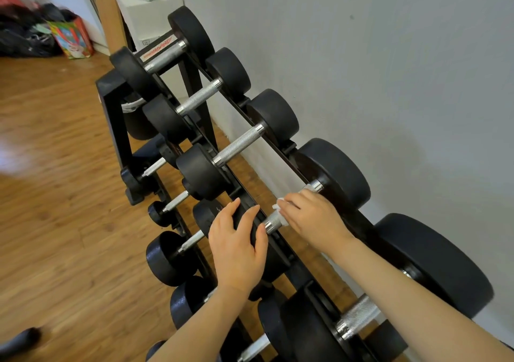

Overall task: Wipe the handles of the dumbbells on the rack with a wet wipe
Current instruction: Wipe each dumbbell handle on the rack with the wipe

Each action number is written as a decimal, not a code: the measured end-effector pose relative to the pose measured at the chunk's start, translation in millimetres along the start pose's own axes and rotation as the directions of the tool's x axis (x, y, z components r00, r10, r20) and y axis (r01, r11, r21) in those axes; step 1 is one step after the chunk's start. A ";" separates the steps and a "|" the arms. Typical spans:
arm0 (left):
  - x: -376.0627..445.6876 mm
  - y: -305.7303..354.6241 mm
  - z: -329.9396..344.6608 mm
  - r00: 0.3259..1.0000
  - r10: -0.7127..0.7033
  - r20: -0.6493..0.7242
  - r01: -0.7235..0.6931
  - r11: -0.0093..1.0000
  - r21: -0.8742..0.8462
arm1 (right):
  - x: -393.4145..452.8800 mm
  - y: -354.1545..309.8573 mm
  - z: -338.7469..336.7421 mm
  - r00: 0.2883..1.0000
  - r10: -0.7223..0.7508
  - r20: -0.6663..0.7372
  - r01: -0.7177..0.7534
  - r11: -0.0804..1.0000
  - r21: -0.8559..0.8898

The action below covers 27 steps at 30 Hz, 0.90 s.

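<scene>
Your right hand (314,217) clamps a white wet wipe (279,208) round the knurled steel handle (274,221) of the fourth black round-headed dumbbell (336,172) on the black metal rack's (222,89) top tier. Your left hand (236,245) curls over that dumbbell's front head. The rack's red-and-white label (157,49) at the far end is unreadable.
</scene>
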<state>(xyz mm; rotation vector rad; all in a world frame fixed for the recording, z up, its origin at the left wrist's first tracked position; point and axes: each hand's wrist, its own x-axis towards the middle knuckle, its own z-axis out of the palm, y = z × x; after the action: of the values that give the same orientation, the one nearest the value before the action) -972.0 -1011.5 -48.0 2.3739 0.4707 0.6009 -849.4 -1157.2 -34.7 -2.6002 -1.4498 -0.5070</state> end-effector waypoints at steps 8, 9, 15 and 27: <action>-0.3 -0.9 0.2 1.000 0.012 -0.012 -0.012 1.000 0.011 | -17.9 -6.6 -2.1 0.976 0.163 -0.146 -0.155 0.986 0.068; -0.1 -0.7 -0.3 1.000 0.011 -0.012 -0.011 1.000 0.014 | -20.7 -13.5 0.4 0.977 0.138 -0.163 -0.127 0.989 0.076; 0.8 2.0 -0.8 1.000 0.002 -0.006 -0.002 1.000 0.009 | -24.9 -21.5 13.3 0.891 0.374 -0.260 -0.353 0.927 0.123; 1.8 3.1 -3.2 1.000 0.011 0.007 -0.011 1.000 -0.001 | -33.9 -42.8 25.1 0.782 0.582 -0.226 -0.420 0.758 0.500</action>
<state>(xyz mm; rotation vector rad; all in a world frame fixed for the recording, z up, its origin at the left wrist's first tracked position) -971.6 -1011.4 -43.2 2.3783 0.4548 0.5975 -896.2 -1155.0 -72.3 -2.2388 -0.5906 -0.4975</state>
